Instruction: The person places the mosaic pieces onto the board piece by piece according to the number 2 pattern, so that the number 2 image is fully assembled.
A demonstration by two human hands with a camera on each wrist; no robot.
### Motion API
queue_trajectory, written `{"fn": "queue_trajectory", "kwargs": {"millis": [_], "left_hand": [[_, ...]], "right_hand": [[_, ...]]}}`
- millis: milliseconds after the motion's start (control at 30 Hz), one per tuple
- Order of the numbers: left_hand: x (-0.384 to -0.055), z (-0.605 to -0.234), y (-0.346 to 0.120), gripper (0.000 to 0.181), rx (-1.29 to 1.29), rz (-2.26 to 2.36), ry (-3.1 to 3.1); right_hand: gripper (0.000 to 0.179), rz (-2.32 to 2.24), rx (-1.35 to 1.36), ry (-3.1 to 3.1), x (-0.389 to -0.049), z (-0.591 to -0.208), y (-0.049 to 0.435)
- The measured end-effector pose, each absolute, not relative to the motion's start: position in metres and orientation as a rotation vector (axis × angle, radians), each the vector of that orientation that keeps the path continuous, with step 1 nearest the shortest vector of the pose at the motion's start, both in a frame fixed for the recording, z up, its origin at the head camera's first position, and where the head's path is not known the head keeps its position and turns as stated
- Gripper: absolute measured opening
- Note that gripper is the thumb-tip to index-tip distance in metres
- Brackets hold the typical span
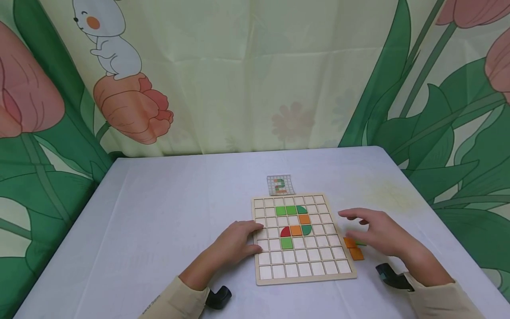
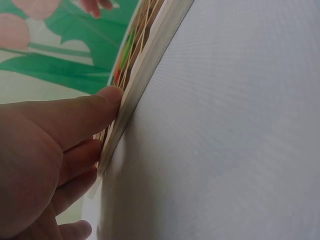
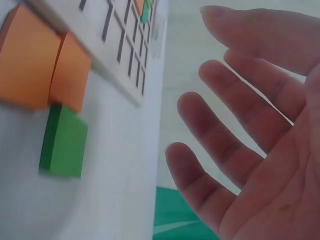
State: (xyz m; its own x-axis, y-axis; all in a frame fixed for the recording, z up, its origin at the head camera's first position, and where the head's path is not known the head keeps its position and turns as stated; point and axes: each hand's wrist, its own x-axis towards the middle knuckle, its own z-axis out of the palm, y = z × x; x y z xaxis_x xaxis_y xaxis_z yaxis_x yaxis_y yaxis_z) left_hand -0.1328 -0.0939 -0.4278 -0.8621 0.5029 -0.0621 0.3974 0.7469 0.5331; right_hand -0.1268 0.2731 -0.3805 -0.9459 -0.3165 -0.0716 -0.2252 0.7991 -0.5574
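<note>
Left sleeve [image 1: 175, 299] and right sleeve [image 1: 446, 301], both beige, occupy the near edge of the head view. One black wrist unit [image 1: 218, 297] projects at the left cuff; a second black wrist unit [image 1: 392, 277] projects at the right cuff.

The left hand [image 1: 236, 243] rests against the left edge of the board [image 1: 300, 281]. Thumb and index fingertip are set apart along that edge, touching it without closing round it. The right hand [image 1: 377, 231] is raised just beside the board's right edge, palm inward, fingers apart, holding nothing.

Beneath and beside the right hand lie the loose pieces: one orange square [image 1: 356, 254], another orange square [image 1: 350, 242] next to it, and a green piece [image 1: 361, 243], partly hidden in the head view.

The board lies flat between the hands and carries a light grid. Fitted pieces, near to far:
- green square [image 1: 286, 243];
- red rounded piece [image 1: 285, 232], orange square, dark green rounded piece [image 1: 306, 229];
- orange square [image 1: 304, 219];
- two green squares and a dark green rounded piece.

Just beyond the board's far edge lies a patterned card [image 1: 280, 185]. White cloth covers the table [image 1: 179, 195]. Behind it hangs a curtain [image 1: 231, 93] printed with flowers, leaves and a white animal.
</note>
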Motion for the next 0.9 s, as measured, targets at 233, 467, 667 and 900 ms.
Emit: {"fn": "queue_trajectory", "kwargs": {"millis": [233, 467, 667, 900], "left_hand": [[-0.133, -0.428, -0.094, 0.056, 0.713, 0.769, 2.741], [-0.133, -0.427, -0.094, 0.056, 0.712, 0.776, 2.737], [-0.133, -0.427, -0.094, 0.056, 0.714, 0.778, 2.74], [-0.132, -0.428, -0.095, 0.056, 0.733, 0.778, 2.748]], "right_hand": [[0.045, -0.821, -0.415, 2.878, -0.123, -0.386, 0.29], [0.045, -0.77, -0.306, 2.889, -0.118, -0.394, 0.299], [0.045, -0.746, -0.271, 2.887, -0.117, -0.402, 0.305], [0.046, -0.746, -0.263, 2.867, -0.118, -0.408, 0.305]]}}
